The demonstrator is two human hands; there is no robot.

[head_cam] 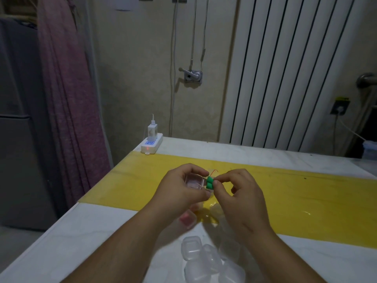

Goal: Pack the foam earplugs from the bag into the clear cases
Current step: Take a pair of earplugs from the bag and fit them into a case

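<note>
My left hand (183, 188) grips a small clear case (193, 181) with its lid open, raised above the yellow strip (306, 201) of the table. My right hand (240, 193) pinches two green foam earplugs (209, 183) right at the case's open right edge. A clear plastic bag (212, 213) lies on the table under my hands, partly hidden by them. Several more clear cases (202, 260) sit in a pile near the table's front, between my forearms. One case with something pink inside (186, 219) lies under my left wrist.
A white power strip (152, 145) with a plugged-in charger sits at the table's far left corner. The white table (81, 242) drops off along its left edge. A radiator (285, 78) stands behind the table, and a purple curtain (67, 99) hangs at left.
</note>
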